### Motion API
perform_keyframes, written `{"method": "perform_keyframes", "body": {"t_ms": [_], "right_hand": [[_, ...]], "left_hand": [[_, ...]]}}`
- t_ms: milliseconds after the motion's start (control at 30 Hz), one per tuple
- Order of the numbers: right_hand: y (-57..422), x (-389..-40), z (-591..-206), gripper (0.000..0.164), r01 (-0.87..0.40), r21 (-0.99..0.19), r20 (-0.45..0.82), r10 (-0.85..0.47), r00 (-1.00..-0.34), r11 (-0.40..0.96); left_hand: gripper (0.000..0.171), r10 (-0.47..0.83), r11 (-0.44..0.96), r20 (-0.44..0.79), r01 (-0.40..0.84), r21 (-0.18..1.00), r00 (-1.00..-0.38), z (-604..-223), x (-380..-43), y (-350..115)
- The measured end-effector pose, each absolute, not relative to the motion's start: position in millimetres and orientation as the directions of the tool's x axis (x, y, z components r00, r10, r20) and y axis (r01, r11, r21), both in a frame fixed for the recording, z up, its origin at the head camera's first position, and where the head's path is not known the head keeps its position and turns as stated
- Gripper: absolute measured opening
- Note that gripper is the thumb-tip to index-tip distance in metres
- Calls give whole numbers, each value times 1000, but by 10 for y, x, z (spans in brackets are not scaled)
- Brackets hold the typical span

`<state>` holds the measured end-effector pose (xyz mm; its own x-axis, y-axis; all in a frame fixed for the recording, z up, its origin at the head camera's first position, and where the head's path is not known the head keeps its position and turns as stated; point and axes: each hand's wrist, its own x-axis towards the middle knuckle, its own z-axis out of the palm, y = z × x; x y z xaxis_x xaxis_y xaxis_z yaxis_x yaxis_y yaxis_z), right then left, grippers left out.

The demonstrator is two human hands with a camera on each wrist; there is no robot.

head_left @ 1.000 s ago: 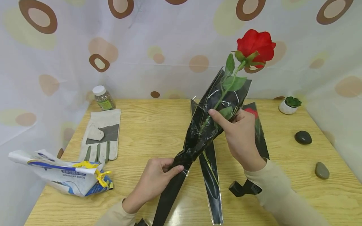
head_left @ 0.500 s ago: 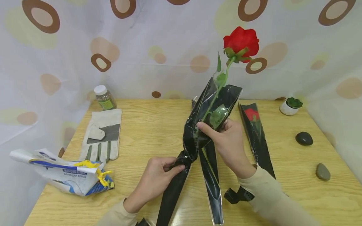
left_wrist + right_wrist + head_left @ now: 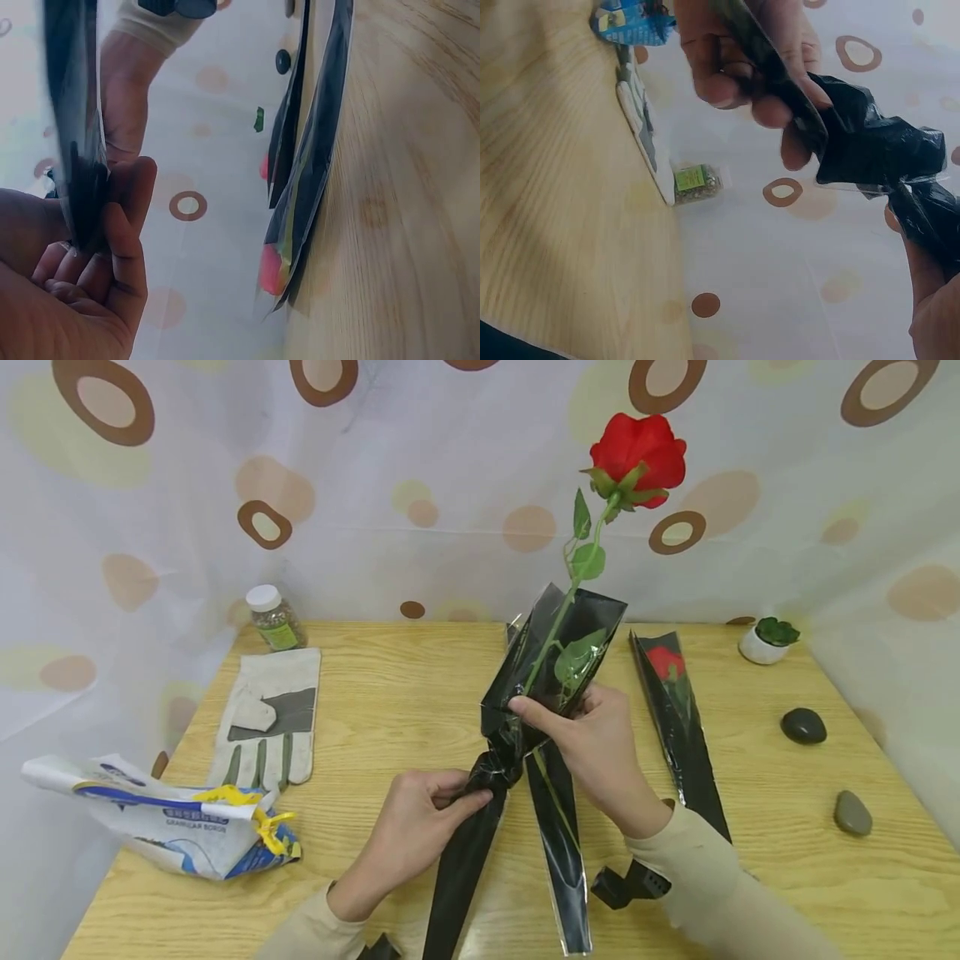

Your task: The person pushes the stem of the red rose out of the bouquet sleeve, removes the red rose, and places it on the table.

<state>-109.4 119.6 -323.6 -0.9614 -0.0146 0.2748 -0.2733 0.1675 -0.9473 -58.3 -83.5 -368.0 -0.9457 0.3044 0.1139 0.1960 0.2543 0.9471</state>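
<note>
A red rose (image 3: pixel 637 460) with a green stem and leaves leans up to the right, its bloom above the rim of a black and clear flower sleeve (image 3: pixel 600 618). One leaf and the lower stem show inside the sleeve. My right hand (image 3: pixel 592 743) grips the sleeve's wide upper part, thumb across its front beside the stem. Lower down, my left hand (image 3: pixel 416 827) pinches the narrow part, just below a crumpled, twisted stretch. The left wrist view shows my left fingers curled at the dark sleeve (image 3: pixel 71 97). Between both hands the crumpled sleeve (image 3: pixel 889 154) bends in the right wrist view.
Two more sleeved roses lie on the wooden table: a middle sleeve (image 3: pixel 558 860) behind the held one and a right sleeve (image 3: pixel 693 752). On the left are a white bag (image 3: pixel 195 835), a glove (image 3: pixel 273 718) and a jar (image 3: pixel 276 620). Stones (image 3: pixel 804 726) and a potted succulent (image 3: pixel 767 643) stand right.
My right hand has moved left and down, pushing the sleeve's upper part lower and crumpling it. More stem and a second leaf now show above the rim; the bloom has shifted left and up.
</note>
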Motion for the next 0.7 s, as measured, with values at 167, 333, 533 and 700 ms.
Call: {"method": "perform_keyframes", "body": {"t_ms": [167, 333, 533, 700], "right_hand": [[1283, -1162, -3163, 27, -257, -958, 258, -11, -966, 125], [1367, -1238, -3051, 28, -303, -952, 302, 46, -952, -35], [1382, -1242, -3037, 40, -285, -957, 284, 15, -959, -60], [1376, -1222, -3045, 47, -272, -962, 273, -27, -962, -30]], "left_hand": [[20, 357, 319, 82, 204, 926, -930, -3706, -573, -896], [45, 401, 379, 13, 178, 908, -916, -3771, -538, -982], [38, 455, 390, 2, 202, 898, -890, -3776, -559, -1003], [23, 455, 329, 30, 200, 923, -890, -3659, -608, -982]]}}
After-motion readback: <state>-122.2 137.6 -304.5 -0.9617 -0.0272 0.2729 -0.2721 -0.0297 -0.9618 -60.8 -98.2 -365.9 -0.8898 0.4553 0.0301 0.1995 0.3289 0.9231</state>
